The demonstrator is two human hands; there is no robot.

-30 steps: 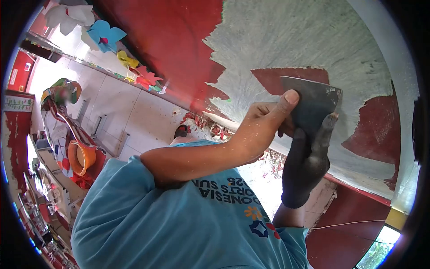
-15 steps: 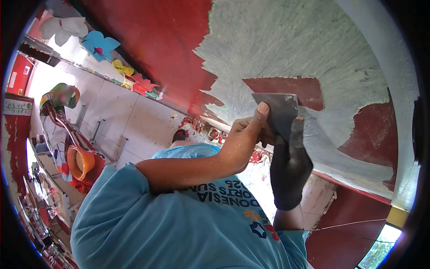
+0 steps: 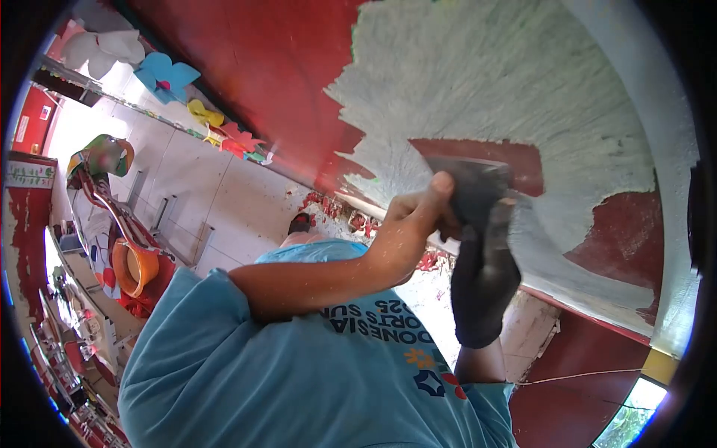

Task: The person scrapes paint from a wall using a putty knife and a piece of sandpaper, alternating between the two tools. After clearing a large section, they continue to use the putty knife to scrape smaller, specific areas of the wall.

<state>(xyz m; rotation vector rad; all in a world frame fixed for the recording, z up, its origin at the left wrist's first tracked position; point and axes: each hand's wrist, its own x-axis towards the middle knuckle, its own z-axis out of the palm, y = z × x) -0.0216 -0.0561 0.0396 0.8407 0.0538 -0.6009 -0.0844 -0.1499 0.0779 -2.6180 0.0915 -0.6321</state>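
A dark, flat putty scraper (image 3: 474, 187) is between my two hands, its edge against the wall and blurred by motion. My bare left hand (image 3: 422, 213) grips its left side, with the thumb up along the face. My right hand (image 3: 485, 287), in a black glove with bare fingertips, is closed round its lower right part. Grey-white putty (image 3: 478, 82) covers much of the red wall (image 3: 261, 67) in jagged-edged streaks. Right behind the scraper, a bare red patch (image 3: 523, 160) shows; a second red patch (image 3: 620, 231) lies further right.
At the left is another person (image 3: 101, 194) with a colourful head covering, close to an orange bucket (image 3: 134, 269). Paper flowers (image 3: 166, 77) line the upper left. Debris lies along the tiled floor (image 3: 231, 201) below the wall. A thin cord (image 3: 582, 375) runs at the lower right.
The scraper has shifted slightly to the right and blurred, with both hands still on it. My view of the wall has shifted a little.
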